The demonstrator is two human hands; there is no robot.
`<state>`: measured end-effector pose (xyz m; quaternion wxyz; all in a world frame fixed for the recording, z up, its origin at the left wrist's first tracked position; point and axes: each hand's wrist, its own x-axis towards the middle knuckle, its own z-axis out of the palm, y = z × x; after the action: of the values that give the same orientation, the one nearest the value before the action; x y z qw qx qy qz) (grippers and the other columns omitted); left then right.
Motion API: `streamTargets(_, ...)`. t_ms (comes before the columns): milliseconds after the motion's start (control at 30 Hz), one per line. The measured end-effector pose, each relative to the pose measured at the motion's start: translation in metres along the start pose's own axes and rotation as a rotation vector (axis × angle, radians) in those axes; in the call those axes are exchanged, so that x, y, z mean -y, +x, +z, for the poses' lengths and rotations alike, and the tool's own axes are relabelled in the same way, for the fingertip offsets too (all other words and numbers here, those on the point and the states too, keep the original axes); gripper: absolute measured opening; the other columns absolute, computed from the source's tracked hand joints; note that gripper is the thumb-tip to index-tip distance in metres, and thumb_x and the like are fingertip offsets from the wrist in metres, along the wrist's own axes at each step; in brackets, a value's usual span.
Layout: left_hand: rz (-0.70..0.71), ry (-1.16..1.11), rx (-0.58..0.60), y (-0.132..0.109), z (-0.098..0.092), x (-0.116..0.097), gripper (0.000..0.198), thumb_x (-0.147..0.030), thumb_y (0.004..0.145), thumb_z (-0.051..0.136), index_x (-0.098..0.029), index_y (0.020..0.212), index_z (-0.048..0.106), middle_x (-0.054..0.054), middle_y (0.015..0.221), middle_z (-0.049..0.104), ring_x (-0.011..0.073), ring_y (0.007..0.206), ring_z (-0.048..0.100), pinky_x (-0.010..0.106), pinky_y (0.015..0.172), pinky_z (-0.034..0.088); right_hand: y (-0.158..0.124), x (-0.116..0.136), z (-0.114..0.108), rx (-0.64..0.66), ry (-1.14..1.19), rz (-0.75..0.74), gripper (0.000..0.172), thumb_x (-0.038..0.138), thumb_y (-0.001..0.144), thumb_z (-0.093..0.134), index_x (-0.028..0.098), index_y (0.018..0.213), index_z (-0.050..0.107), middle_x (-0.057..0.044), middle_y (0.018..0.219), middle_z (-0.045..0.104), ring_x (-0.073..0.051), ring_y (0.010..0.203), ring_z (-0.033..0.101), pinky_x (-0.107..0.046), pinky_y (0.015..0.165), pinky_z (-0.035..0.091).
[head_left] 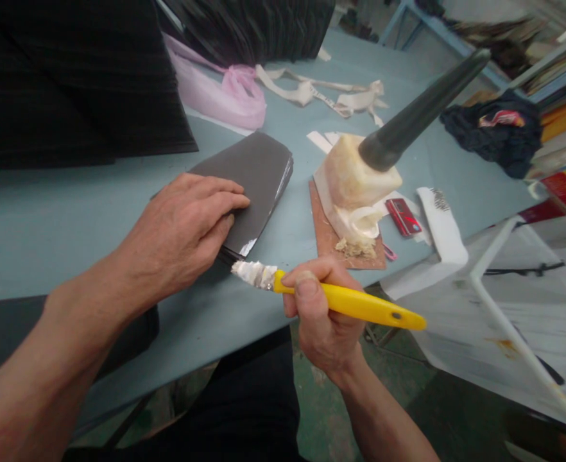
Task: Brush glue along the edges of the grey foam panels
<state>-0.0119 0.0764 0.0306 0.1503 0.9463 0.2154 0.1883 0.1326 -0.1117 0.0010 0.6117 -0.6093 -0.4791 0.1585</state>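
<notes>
My left hand (187,231) lies flat, palm down, on a stack of dark grey sheets (258,173) on the blue-grey table (47,224), fingers pressing on the stack's near end. My right hand (319,308) is closed round the yellow handle of a brush (350,303). The brush's whitish, glue-laden tip (254,273) touches the near corner of the stack, just below my left fingers.
A cream block of glue with a dark conical handle (384,154) stands on a brown card to the right. Near it lie a red lighter (403,215) and a white brush (441,224). Pink plastic (235,96), white strips and black stacked material (71,77) sit farther back.
</notes>
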Motion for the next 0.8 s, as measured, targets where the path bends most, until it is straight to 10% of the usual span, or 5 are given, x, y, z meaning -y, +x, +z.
streamTargets(300, -0.007, -0.041, -0.038, 0.001, 0.002, 0.001, 0.043, -0.034, 0.103, 0.04, -0.024, 0.129, 0.073, 0.009, 0.145, 0.072, 0.0323, 0.136, 0.066, 0.056, 0.121, 0.05, 0.031, 0.006, 0.005, -0.201, 0.087, -0.104, 0.03, 0.044, 0.108, 0.059, 0.022, 0.087, 0.064, 0.009, 0.054, 0.055, -0.007, 0.043, 0.051, -0.021, 0.042, 0.037)
streamTargets(800, -0.005, -0.041, -0.082, -0.005, 0.006, 0.003, 0.045, -0.037, 0.106, 0.04, -0.019, 0.13, 0.073, 0.013, 0.141, 0.073, 0.033, 0.132, 0.066, 0.057, 0.119, 0.05, 0.033, -0.012, 0.01, -0.128, 0.152, -0.03, 0.034, 0.048, 0.108, 0.059, 0.021, 0.088, 0.063, 0.009, 0.053, 0.055, -0.006, 0.043, 0.049, -0.017, 0.043, 0.038)
